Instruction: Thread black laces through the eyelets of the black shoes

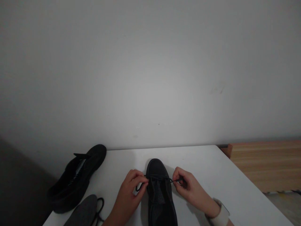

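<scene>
A black lace-up shoe (pixel 160 194) lies on the white table (pixel 211 169), toe pointing away from me. My left hand (pixel 130 191) pinches one end of its black shoelace (pixel 160 178) at the shoe's left side. My right hand (pixel 188 186) pinches the other end at the right side. The lace runs taut across the top of the shoe between both hands. A pale band sits on my right wrist.
A second black shoe (pixel 77 177) lies at the table's left edge, partly over it. A grey insole (pixel 83 213) and a loose black lace (pixel 100 208) rest near the front left. A wooden surface (pixel 265 163) stands to the right, a plain wall behind.
</scene>
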A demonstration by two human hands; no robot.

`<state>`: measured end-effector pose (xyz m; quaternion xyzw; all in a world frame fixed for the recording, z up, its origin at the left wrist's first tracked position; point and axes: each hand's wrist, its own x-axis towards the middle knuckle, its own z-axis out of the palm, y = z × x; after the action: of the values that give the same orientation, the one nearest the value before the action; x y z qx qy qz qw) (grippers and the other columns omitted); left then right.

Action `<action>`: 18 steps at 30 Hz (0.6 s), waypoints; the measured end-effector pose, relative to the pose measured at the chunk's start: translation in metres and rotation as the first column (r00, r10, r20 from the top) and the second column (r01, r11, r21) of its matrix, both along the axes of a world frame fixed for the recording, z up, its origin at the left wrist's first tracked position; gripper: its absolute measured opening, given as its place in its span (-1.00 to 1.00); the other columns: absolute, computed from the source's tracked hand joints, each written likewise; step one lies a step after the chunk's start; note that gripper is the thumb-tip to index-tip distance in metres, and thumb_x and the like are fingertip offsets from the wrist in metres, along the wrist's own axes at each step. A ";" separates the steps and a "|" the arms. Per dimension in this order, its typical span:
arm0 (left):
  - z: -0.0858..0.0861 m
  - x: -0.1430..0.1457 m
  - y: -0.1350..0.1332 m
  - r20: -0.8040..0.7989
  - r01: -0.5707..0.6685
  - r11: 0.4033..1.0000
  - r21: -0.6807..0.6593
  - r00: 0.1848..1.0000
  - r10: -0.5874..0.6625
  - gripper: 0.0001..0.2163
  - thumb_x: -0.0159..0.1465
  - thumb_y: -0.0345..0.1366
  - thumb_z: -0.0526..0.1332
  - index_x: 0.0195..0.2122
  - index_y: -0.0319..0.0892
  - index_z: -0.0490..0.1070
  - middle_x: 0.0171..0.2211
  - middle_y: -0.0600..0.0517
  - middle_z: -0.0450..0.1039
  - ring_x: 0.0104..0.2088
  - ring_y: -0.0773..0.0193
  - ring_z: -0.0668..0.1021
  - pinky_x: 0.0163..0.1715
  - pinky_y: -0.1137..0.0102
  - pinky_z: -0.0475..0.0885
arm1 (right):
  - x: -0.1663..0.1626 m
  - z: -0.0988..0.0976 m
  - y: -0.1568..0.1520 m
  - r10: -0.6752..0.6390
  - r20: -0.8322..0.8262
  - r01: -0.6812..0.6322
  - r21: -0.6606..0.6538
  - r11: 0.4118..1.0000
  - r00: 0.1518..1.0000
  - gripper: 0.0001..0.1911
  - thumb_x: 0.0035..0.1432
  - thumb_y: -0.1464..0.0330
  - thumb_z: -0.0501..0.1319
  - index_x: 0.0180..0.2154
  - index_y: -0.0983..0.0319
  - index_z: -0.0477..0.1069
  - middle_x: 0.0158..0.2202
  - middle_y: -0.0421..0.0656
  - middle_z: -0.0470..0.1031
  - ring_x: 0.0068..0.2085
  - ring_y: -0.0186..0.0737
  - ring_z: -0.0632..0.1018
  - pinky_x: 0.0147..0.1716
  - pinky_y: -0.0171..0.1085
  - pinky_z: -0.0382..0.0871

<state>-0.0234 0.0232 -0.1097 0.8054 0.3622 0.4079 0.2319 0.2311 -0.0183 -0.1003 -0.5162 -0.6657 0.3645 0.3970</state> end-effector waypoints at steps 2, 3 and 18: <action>-0.002 -0.001 0.001 0.027 -0.006 1.000 0.015 1.000 0.005 -0.87 0.33 -0.36 0.21 -0.27 -0.10 0.57 -0.29 -0.05 0.48 -0.24 0.16 0.55 -0.24 0.34 0.48 | -0.003 -0.001 0.000 0.002 0.014 -0.002 0.000 1.000 1.000 -0.90 0.16 0.47 0.15 -0.39 0.19 0.29 -0.46 -0.26 0.28 -0.42 -0.27 0.30 -0.43 -0.30 0.15; -0.004 -0.002 0.002 0.036 -0.003 1.000 0.016 0.999 0.002 -0.87 0.33 -0.34 0.22 -0.26 -0.09 0.59 -0.30 -0.05 0.48 -0.25 0.17 0.55 -0.26 0.35 0.49 | -0.005 -0.001 0.000 0.005 0.021 -0.005 0.001 1.000 1.000 -0.91 0.18 0.46 0.16 -0.39 0.19 0.31 -0.46 -0.26 0.30 -0.42 -0.27 0.32 -0.44 -0.30 0.16; -0.002 0.001 -0.003 -0.019 0.041 0.999 -0.030 0.999 -0.041 -0.82 0.35 -0.45 0.16 -0.15 -0.09 0.52 -0.29 0.04 0.57 -0.27 0.27 0.61 -0.23 0.45 0.49 | -0.010 -0.006 -0.007 -0.110 0.190 0.062 0.242 0.968 0.975 -0.81 0.29 0.45 0.17 -0.24 0.19 0.58 -0.32 -0.14 0.41 -0.27 -0.20 0.51 -0.27 -0.28 0.40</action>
<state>-0.0227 0.0199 -0.1116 0.8132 0.3538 0.3897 0.2483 0.2210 -0.0251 -0.1064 -0.5286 -0.7178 0.2111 0.4010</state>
